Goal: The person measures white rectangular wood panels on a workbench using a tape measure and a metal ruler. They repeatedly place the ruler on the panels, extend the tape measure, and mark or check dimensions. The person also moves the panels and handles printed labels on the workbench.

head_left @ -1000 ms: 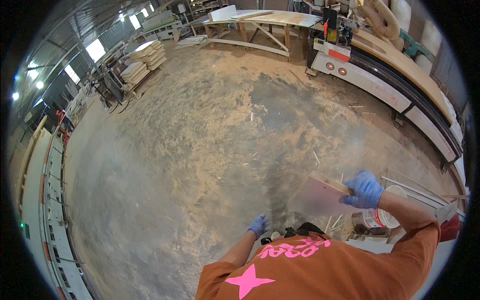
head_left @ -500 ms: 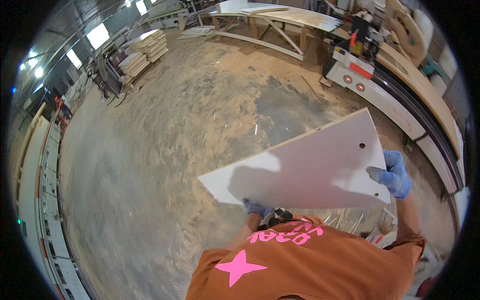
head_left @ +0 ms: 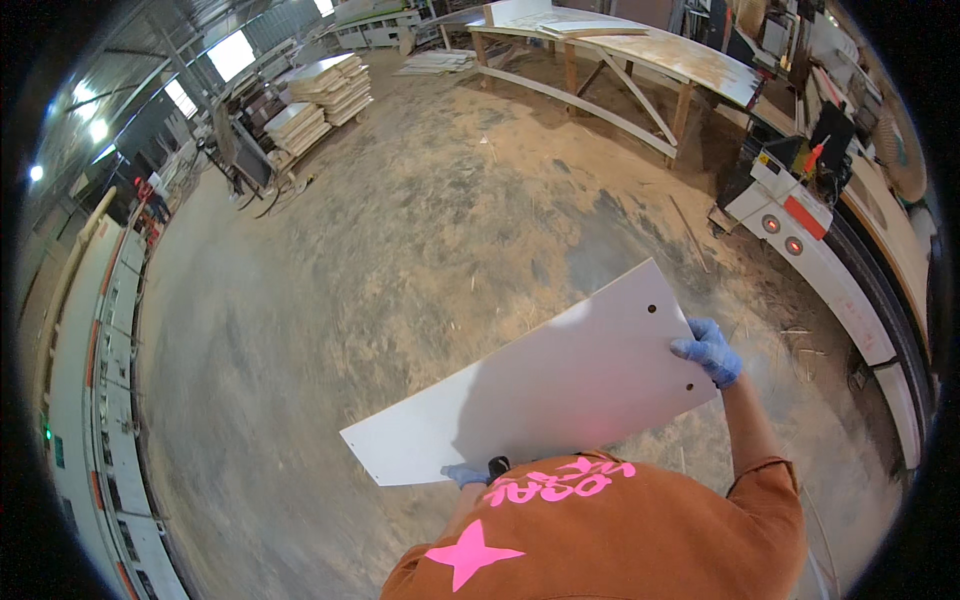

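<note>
White flat panel [head_left: 560,395], 2 dark holes [head_left: 652,309]; blue-gloved right grip [head_left: 706,352] pinching it, blue-gloved left grip [head_left: 466,474] unclear; dusty grey floor [head_left: 300,310]; wood-legged surface [head_left: 665,52].

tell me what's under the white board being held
Dusty floor shows around the white board, but whatever lies directly beneath is covered. The right hand grips its right end, with some fingers hidden behind it.

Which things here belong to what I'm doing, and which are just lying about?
In use:
- white board
- left hand, at its lower edge
- right hand, gripping its right end

Apparently just lying about:
- stacked boards
- thin strip on the floor
</note>
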The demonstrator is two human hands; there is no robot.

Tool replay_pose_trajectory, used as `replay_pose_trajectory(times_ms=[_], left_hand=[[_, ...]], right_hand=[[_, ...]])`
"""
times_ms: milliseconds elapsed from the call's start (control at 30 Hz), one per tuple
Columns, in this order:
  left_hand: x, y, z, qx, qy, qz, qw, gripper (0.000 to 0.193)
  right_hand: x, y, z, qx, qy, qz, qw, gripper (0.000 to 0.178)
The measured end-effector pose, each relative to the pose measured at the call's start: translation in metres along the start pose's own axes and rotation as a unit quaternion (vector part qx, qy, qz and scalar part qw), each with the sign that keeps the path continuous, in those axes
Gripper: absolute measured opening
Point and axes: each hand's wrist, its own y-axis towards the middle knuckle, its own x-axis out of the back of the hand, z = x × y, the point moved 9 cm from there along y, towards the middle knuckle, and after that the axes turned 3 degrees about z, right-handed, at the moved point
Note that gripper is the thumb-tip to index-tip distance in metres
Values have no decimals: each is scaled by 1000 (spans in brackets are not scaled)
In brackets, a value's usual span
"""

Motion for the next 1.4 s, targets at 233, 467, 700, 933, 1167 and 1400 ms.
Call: replay_pose_trajectory(times_ms=[233,467,700,933,1167,1400], left_hand=[[-147,166,-89,-5,14,25,1000,96],[-334,361,-133,-41,21,88,995,98],[-525,514,-163,-135,100,76,983,101],[-617,650,-147,-35,-5,41,999,95],[-719,909,-184,9,129,134,982,88],[-910,1061,-155,108,281,110,947,79]], right_hand=[[42,135,-20,-23,27,-80,996,52],[120,289,-34,51,41,-151,986,67],[216,521,151,41,-47,-114,992,57],[273,687,174,31,-43,-190,980,34],[299,856,187,76,73,-283,953,19],[340,899,138,50,8,-480,876,8]])
